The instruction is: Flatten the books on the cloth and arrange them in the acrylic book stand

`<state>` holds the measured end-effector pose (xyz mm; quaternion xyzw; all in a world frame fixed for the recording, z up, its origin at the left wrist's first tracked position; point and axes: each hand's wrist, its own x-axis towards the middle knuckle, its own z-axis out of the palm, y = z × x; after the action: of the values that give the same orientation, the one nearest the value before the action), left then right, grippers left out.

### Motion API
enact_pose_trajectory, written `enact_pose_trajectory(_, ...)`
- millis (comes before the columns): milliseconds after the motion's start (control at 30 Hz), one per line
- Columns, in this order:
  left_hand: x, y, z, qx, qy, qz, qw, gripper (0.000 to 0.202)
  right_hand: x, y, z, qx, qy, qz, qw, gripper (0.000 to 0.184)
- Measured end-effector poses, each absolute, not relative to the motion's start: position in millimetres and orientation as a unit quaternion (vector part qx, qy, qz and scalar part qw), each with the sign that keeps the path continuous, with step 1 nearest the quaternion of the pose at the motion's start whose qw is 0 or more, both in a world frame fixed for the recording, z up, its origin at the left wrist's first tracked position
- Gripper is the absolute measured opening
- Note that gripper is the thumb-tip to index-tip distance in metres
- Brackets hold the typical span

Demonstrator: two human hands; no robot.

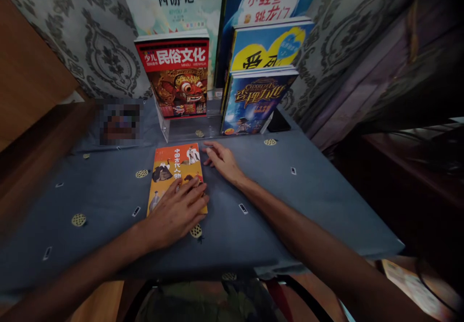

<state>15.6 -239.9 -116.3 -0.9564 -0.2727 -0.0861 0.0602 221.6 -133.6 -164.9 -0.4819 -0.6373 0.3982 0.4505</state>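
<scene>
Green camouflage cloth point(195, 302) shows nearest you, below the edge of the worktop point(308, 206), which is covered in blue-grey fabric with small pineapple prints. Your left hand point(177, 208) lies palm down across the lower right part of an orange book point(172, 177). Its fingers are extended and slightly spread, pressing flat on the cover rather than gripping it. This book lies flat, cover up, on the worktop before you. Just beside its upper right corner is your right hand point(224, 162), fingers loosely bent and free; you cannot tell whether the fingertips touch the book's edge.

Beyond the orange book, a clear stand point(190, 131) carries upright books: a red book point(177, 78) on the left, and on the right a dark blue book point(257, 102) in front of a blue-and-yellow book point(268, 46). To the stand's right lies a flat black object point(278, 121). Farther back, a pale green book point(174, 3) rises behind the red one, against grey patterned wall covering point(112, 46).
</scene>
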Motion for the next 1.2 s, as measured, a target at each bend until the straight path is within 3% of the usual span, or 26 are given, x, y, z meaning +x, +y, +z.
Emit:
enact_pose_trajectory(233,17,-231,-90,-0.942,-0.319,-0.103,-0.018,0.04,222,-134,-161,-0.494,-0.65,0.374,0.441,0.033)
enact_pose_trajectory(367,26,-217,-85,-0.902,-0.429,-0.054,0.022,0.027,223,-134,-159,-0.495,-0.666,0.355,0.431,0.03)
enact_pose_trajectory(633,68,-194,-77,-0.853,-0.508,0.094,0.074,0.032,223,-137,-152,-0.509,-0.664,0.345,0.426,0.032)
enact_pose_trajectory(867,71,-189,-75,-0.846,-0.519,0.104,0.064,0.034,225,-144,-144,-0.568,-0.659,0.283,0.403,0.032)
enact_pose_trajectory(1200,67,-185,-61,-0.841,-0.526,0.12,0.038,0.036,224,-147,-142,-0.558,-0.633,0.307,0.44,0.032)
